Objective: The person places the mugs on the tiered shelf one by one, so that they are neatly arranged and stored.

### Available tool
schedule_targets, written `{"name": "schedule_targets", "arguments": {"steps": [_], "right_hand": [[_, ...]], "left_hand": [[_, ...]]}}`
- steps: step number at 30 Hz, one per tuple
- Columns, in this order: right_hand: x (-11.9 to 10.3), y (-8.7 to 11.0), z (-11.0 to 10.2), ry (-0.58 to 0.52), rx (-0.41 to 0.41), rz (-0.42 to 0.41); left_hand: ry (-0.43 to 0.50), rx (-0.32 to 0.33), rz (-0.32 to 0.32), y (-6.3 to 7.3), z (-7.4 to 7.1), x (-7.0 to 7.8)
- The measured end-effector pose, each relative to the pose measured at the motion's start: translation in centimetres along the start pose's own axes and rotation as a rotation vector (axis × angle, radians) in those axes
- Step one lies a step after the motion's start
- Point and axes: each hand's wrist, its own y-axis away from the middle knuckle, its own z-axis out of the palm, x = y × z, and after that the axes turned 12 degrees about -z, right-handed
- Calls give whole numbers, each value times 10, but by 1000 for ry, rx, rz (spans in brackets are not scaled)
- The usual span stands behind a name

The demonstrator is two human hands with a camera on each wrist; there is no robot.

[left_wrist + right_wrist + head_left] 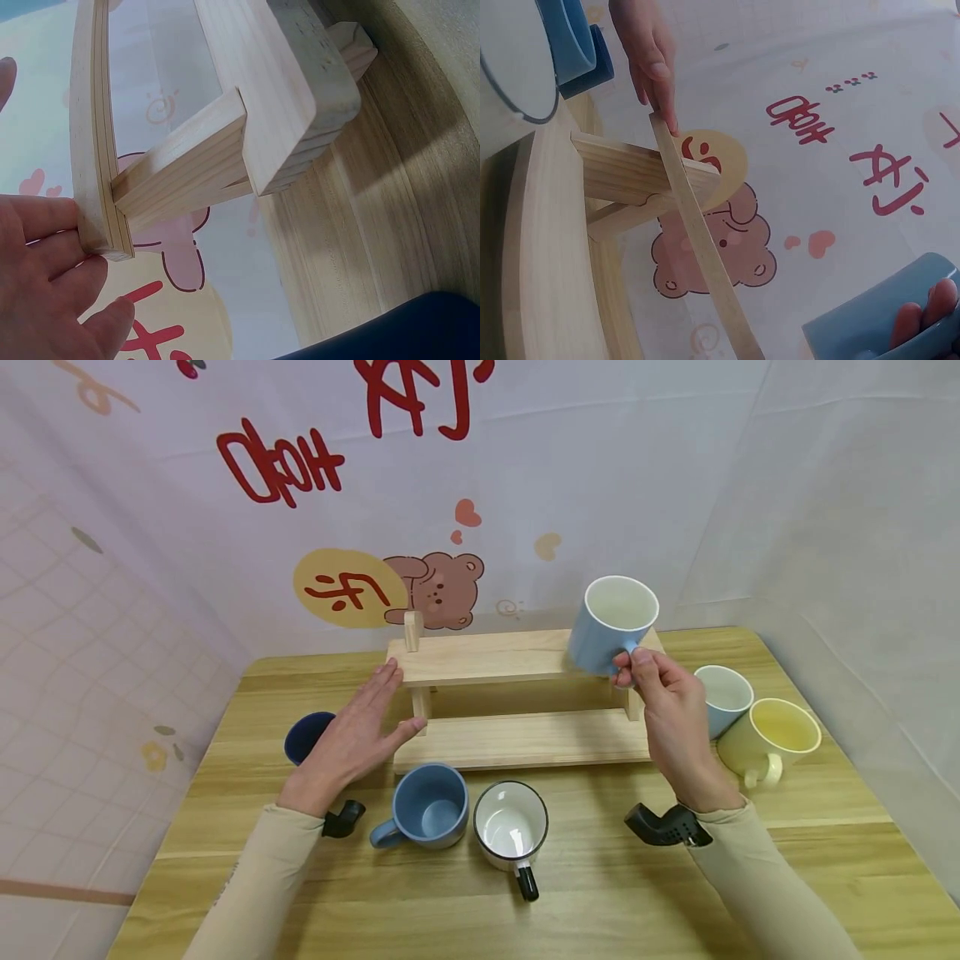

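Rack: a two-tier pale wood rack (pixel 480 657) marks the clock's centre, twelve o'clock towards the patterned white cloth backdrop (pixel 600 468) behind it.
Upper board: bare wood runs leftward from the held mug to a short wooden post (pixel 412 631) at ten o'clock.
Held mug: a light blue cylindrical mug (pixel 607 635), white inside, at two o'clock over the board's right end; whether its base touches wood is hard to tell.
Right hand: the right hand (pixel 671 714) pinches that mug's handle between thumb and fingers.
Left hand: at nine o'clock, the left hand (pixel 352 727) rests extended fingers against the board's left end, thumb spread apart.
Tabletop: the striped wooden tabletop (pixel 600 893) lies open at five o'clock.
Front obstacles: a mid-blue mug (pixel 430 810) between seven and eight; beside it, a white black-rimmed mug (pixel 510 827) at six, black handle towards the person.
Right obstacles: a smaller-looking light blue cup (pixel 723 693) at three, a pale yellow mug (pixel 768 743) just beyond.
Left obstacle: a dark blue mug (pixel 306 739), partly hidden by the left hand, at nine.
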Motion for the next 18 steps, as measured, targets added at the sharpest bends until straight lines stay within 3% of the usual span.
{"name": "schedule_targets", "arguments": {"steps": [12,18], "right_hand": [[15,-10,8,19,41,16],[20,-12,11,80,54,20]], "left_hand": [[-7,3,2,1,2,0],[-3,7,1,2,2,0]]}}
